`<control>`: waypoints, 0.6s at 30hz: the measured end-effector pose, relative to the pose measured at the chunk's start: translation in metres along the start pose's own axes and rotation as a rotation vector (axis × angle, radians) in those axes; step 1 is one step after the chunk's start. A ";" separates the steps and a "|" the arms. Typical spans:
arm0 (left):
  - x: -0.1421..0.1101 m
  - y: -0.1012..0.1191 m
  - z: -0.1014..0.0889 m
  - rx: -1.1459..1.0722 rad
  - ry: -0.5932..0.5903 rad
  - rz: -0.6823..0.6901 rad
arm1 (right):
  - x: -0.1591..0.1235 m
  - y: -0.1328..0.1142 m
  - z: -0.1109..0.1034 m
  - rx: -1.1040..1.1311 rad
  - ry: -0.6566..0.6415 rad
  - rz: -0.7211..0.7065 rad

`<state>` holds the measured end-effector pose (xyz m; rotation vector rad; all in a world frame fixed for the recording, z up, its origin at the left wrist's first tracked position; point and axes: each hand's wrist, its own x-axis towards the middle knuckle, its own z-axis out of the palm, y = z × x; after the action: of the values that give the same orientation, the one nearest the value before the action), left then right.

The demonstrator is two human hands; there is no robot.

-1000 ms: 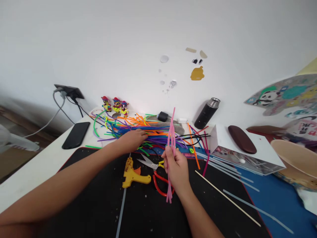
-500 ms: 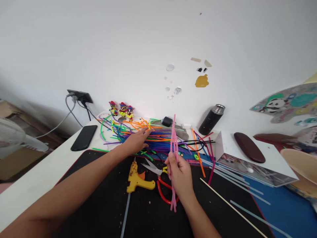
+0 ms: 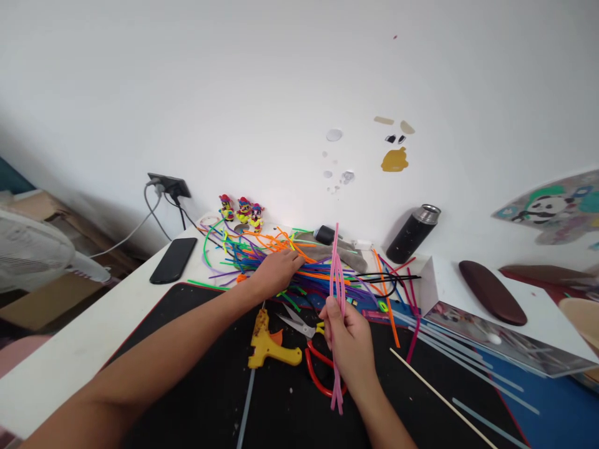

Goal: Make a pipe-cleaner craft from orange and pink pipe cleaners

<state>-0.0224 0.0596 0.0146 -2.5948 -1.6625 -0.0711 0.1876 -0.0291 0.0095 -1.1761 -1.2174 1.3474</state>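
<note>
My right hand (image 3: 350, 333) is closed around several pink pipe cleaners (image 3: 337, 274), held upright with their lower ends below the fist. They pass in front of the red-handled scissors (image 3: 319, 386). Over a heap of multicoloured pipe cleaners (image 3: 253, 255), mostly blue, purple and orange, lies my left hand (image 3: 279, 272). Its fingers are drawn together and bent down into the heap; what they pinch, if anything, is hidden. A yellow glue gun (image 3: 266, 343) with a long glue stick (image 3: 246, 408) in its back rests on the black mat (image 3: 196, 374), below my left hand.
At right are a wooden stick (image 3: 440, 396), loose glue sticks (image 3: 477, 358), a black flask (image 3: 412, 234) and a glasses case (image 3: 491, 293) on a white box (image 3: 547, 312). A phone (image 3: 173, 260) and small figurines (image 3: 244, 210) are at left, near a fan (image 3: 42, 249).
My left hand's fingers have gone from stretched out to drawn together and curled down on the heap. My right hand keeps the pink pipe cleaners upright. The whole view has shifted slightly.
</note>
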 end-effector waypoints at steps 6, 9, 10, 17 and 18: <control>0.017 -0.018 -0.021 0.092 0.129 -0.036 | 0.000 0.004 -0.001 -0.030 -0.002 -0.003; 0.027 -0.031 -0.031 0.145 0.143 -0.068 | 0.000 0.005 -0.002 -0.039 -0.016 -0.013; 0.030 -0.035 -0.034 0.152 0.143 -0.071 | 0.000 0.005 -0.002 -0.044 -0.022 -0.018; 0.040 -0.040 -0.045 0.138 0.111 -0.118 | 0.000 0.007 -0.003 -0.090 -0.018 -0.045; 0.040 -0.040 -0.046 0.132 0.096 -0.127 | 0.000 0.007 -0.003 -0.098 -0.015 -0.051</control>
<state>-0.0424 0.1092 0.0639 -2.3516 -1.7338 -0.0870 0.1904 -0.0293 0.0019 -1.1967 -1.3285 1.2729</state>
